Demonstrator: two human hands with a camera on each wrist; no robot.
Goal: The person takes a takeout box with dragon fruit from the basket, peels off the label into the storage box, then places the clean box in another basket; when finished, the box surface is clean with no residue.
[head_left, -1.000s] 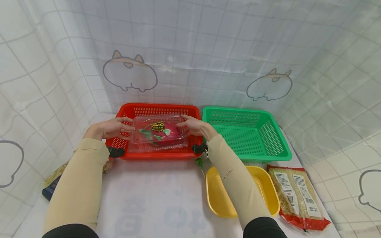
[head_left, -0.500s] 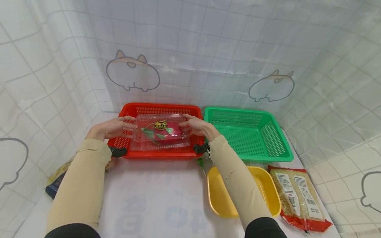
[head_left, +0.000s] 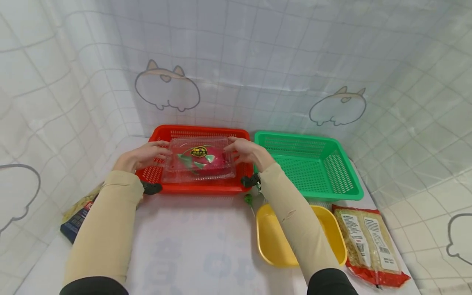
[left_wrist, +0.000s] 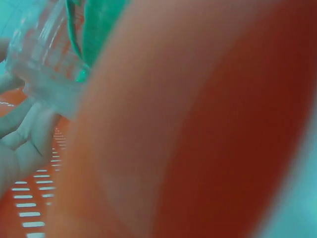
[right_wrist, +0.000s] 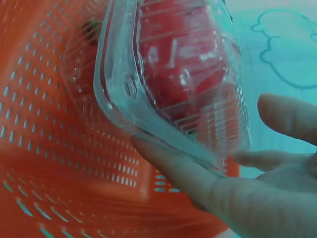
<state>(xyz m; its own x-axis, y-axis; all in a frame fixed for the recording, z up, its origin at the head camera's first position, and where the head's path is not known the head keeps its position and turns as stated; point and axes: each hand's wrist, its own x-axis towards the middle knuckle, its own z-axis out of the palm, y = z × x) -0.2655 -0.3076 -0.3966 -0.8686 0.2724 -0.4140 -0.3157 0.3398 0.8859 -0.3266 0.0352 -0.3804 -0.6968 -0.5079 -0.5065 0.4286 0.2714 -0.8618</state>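
Observation:
A clear plastic clamshell box (head_left: pixel 178 175) with a dark round label sits inside the rim of the red basket (head_left: pixel 203 189). Through its lid shows a pink dragon fruit (head_left: pixel 215 161) with green scales. My left hand (head_left: pixel 144 157) holds the box's left end; in the left wrist view its fingers (left_wrist: pixel 37 131) are at the plastic edge, and a blurred shape hides much. At the right end my right hand (head_left: pixel 246 150) grips the box, its fingers along the flange in the right wrist view, where the box (right_wrist: pixel 124 94) tilts over the basket's slotted wall.
A green basket (head_left: pixel 300 176) stands right of the red one. In front lies a yellow tray (head_left: pixel 271 246), partly under my right forearm. A red-edged bag (head_left: pixel 368 246) lies far right, another bag (head_left: pixel 75 223) at left. A small green-headed stick (head_left: pixel 248 199) lies by the tray.
The box has shifted slightly up and away from the red basket's front rim, with both hands moving along at its ends. The head view has also shifted a little.

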